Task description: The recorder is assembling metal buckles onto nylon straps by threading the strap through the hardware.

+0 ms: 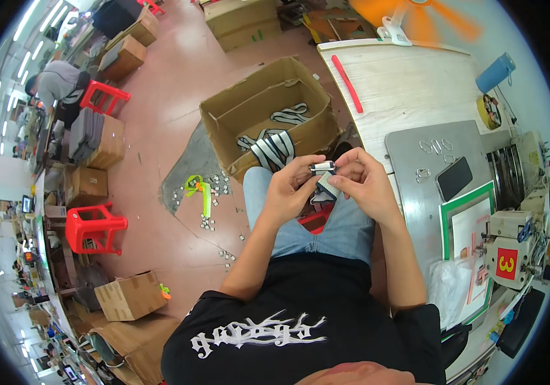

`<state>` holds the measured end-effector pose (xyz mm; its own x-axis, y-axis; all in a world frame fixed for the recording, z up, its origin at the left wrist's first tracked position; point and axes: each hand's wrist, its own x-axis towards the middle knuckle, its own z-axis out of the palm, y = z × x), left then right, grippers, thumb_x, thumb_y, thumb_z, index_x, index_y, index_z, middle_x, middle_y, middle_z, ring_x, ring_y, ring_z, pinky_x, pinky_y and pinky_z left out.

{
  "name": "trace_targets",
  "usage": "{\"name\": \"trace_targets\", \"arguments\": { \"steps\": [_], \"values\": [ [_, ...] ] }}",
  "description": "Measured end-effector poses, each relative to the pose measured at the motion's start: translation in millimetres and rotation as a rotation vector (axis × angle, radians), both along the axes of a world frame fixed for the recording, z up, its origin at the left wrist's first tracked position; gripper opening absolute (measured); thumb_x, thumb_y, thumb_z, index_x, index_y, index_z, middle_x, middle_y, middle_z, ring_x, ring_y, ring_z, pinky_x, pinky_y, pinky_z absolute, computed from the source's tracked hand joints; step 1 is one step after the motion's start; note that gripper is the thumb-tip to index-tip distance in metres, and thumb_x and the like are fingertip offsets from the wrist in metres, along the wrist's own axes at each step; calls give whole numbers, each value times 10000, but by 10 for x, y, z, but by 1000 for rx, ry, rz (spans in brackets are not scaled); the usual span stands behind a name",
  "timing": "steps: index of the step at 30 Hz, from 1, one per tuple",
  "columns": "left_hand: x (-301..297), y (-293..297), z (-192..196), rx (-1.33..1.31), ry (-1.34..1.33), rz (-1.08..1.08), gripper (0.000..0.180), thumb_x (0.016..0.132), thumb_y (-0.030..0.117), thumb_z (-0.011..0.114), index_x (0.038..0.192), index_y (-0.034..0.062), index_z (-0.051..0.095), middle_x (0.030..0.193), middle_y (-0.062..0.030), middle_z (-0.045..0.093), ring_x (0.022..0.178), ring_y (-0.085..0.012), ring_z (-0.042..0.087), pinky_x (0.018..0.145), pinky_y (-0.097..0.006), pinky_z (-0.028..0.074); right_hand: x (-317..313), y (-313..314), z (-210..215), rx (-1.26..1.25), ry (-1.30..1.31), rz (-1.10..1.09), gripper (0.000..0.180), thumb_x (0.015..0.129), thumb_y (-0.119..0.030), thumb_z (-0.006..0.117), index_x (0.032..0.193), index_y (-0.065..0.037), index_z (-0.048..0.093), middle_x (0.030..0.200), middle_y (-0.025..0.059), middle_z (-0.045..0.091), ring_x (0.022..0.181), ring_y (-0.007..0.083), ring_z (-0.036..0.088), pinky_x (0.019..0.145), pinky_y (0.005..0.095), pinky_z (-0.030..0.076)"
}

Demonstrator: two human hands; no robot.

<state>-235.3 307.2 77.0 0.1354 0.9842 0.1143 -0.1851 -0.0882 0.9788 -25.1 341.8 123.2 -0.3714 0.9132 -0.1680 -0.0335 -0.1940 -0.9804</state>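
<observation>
**Closely held: strap and buckle over the lap**

Leftmost, a carton (268,115) of striped straps is kept within reach. Next, the strap (323,183) is pinched by the left hand (287,189), fingers closed on it. A buckle (322,168) is gripped by the right hand (364,179), steadied above the knees. Spare rings (433,146) are laid on the plate (409,186).
</observation>
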Motion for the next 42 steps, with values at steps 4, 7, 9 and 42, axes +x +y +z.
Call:
{"name": "trace_targets", "arguments": {
  "steps": [4,7,9,42],
  "values": [
    [20,-4,-13,-54,3,-27,419,1031,-122,634,1443,-47,619,1285,-148,756,1198,-172,722,1051,-310,561,52,29,-5,4,-45,25,279,952,-14,823,1147,-41,625,873,8,709,708,35,632,628,207,504],
    [72,-14,-58,13,-6,-4,406,1018,-139,621,1416,-58,641,1320,-162,750,1212,-186,727,1066,-318,561,52,30,-39,48,34,-34,265,960,10,803,1152,-32,625,894,16,701,734,48,652,654,222,540],
    [107,-3,-116,61,36,64,385,1008,-145,617,1377,-52,675,1311,-157,747,1165,-186,742,1024,-306,586,52,32,-71,61,109,-59,260,970,25,783,1175,-21,630,944,36,704,799,63,673,684,232,565],
    [-88,97,-21,-144,-82,-29,345,1005,-52,737,1344,-53,673,1198,-109,770,1044,-139,732,939,-268,589,47,-60,-197,248,-59,14,246,962,30,756,1197,-36,723,1124,34,575,1093,131,627,898,295,620]
  ]
}}
